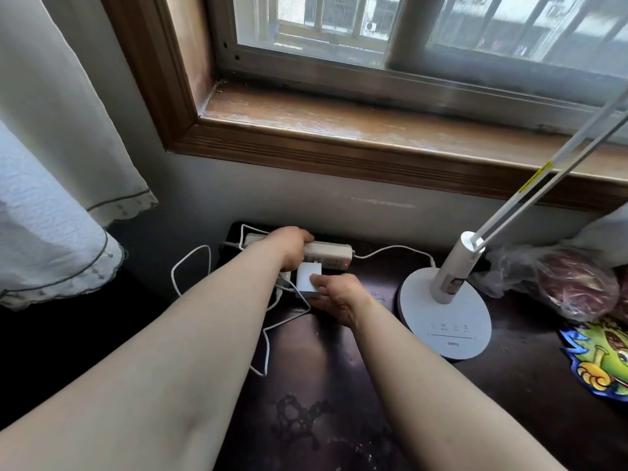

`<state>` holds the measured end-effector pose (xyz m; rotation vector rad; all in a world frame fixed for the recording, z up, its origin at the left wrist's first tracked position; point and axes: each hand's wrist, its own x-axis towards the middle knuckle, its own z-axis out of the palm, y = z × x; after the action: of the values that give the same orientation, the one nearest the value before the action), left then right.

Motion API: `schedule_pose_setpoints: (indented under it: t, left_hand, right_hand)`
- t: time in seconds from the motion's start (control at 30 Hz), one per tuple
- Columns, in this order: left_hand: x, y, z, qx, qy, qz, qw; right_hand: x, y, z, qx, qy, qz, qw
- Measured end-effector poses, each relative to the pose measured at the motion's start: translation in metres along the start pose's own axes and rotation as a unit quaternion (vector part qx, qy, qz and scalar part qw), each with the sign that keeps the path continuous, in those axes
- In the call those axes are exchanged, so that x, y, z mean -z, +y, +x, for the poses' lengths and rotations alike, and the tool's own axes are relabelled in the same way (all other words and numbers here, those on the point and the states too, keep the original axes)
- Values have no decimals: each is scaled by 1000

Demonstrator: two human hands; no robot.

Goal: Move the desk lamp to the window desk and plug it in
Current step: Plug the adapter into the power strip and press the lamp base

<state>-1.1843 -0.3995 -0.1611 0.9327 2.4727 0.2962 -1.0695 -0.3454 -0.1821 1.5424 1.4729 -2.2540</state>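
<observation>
The white desk lamp [447,300] stands upright on the dark wooden desk [339,385] below the window, its round flat base [445,321] resting on the right part of the desktop, with a row of touch controls and a small brand mark printed along its near edge. A short cylindrical post rises from the base, and two thin white arm rods [543,178] lean up and to the right out of view, one carrying a yellow label. The lamp's white cord [397,249] runs left from behind the base toward a white power strip [326,254] lying against the wall, where a small red light glows at the strip's right end. The right hand [334,299] pinches a white square plug adapter [308,281] between thumb and fingers, holding it at the near edge of the strip; whether its prongs are seated in a socket cannot be told. The left hand [291,248] is closed over the strip's left half, pressing it down. More white cables [190,266] loop over the desk to the left of the strip and trail toward the viewer. A pale curtain [61,171] hangs at the left. At the right edge sit a clear plastic bag holding something dark red [574,287] and a colourful cartoon cutout [601,362]. Above runs the brown wooden windowsill [339,127].
</observation>
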Motion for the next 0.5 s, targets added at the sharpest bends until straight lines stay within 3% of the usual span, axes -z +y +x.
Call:
schedule_pose_setpoints:
  t: [0.5]
  left_hand:
    - [10,7,-8,18,-12,-22,1000]
  right_hand:
    - [0,-1,4,-7,-24,55,998]
